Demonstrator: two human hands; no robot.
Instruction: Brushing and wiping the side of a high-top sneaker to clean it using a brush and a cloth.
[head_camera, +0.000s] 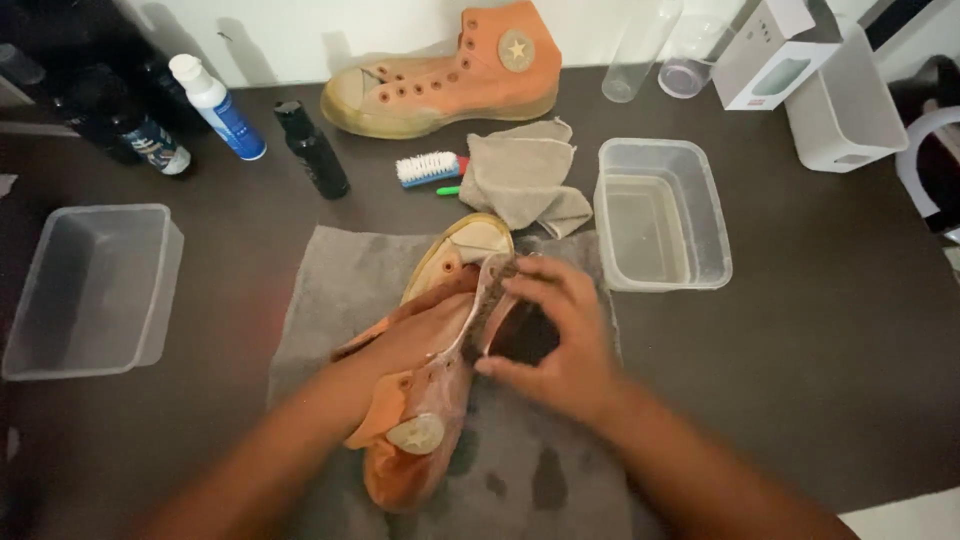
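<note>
An orange high-top shoe (430, 430) lies on a grey towel (330, 290) in front of me, its pale toe cap pointing away. My left hand (415, 335) is pushed inside the shoe and is partly hidden by it. My right hand (555, 335) presses on the shoe's upper side and grips a dark object against it; I cannot tell what the object is. Dark wet spots mark the towel near the heel.
A second orange shoe (450, 75) lies at the back. A folded cloth (520, 175) and a blue brush (430, 168) lie beyond the towel. Clear plastic tubs stand at left (90, 290) and right (660, 215). Bottles (215, 105) and a black can (312, 150) stand back left, white boxes (780, 55) back right.
</note>
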